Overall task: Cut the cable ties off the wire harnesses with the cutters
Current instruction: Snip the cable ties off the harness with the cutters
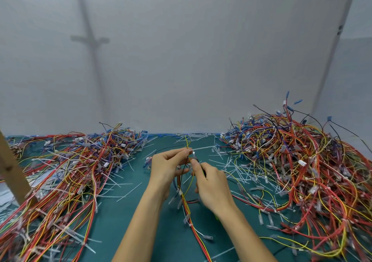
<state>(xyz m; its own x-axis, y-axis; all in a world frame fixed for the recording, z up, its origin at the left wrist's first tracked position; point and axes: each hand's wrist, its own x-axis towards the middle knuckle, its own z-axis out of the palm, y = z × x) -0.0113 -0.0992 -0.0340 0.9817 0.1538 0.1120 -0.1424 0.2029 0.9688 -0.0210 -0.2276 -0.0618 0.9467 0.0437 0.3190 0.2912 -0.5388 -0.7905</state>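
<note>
Forearms enter from the bottom edge; head view only.

Left hand (169,168) is raised over the green cutting mat (124,211). Its thumb and fingertips pinch the wire harness (186,199) near the upper end, and the lower fingers are loosely spread. The harness hangs between the hands, with red and yellow leads trailing along the mat toward the camera.

Right hand (213,187) meets the left at the fingertips, fingers curled round the cutters (203,172). Only a dark sliver and a green handle tip under the wrist show. Blades hidden; cannot tell whether they are on the cable tie (192,154), a pale strip at the pinch point.

Left heap (70,161) and right heap (302,161) of harnesses flank the work. Cut ties (231,167) litter the mat between them. Wooden post (10,171) at far left.

Risk, as judged: the cut sits tight against thin leads and the left fingertips. A bite that takes in more than the tie would nick insulation or skin. The trailing leads could snag a heap if lifted.
</note>
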